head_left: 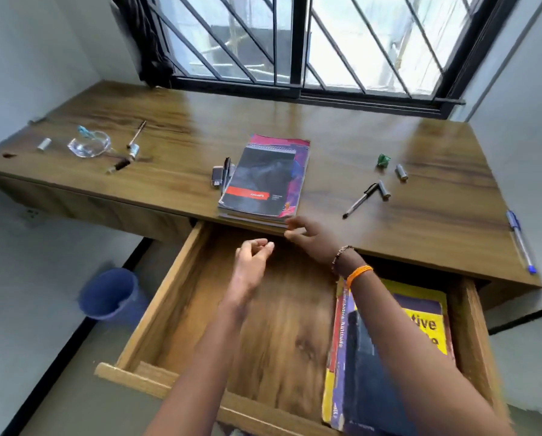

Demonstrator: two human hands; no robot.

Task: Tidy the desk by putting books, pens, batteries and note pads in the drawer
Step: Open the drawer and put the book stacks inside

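Observation:
A stack of note pads and books, black spiral pad on top, lies at the desk's front edge above the open wooden drawer. My right hand hovers at the stack's near right corner, fingers apart, holding nothing. My left hand is over the drawer, fingers loosely curled, empty. Books lie in the drawer's right side, a yellow one under a dark blue one. On the desk are a black pen, two batteries, a blue pen, and dark pens left of the stack.
A glass dish, a battery and small pens lie at the desk's left. A green crumpled scrap sits at right. A blue bin stands on the floor left of the drawer. A barred window runs behind the desk.

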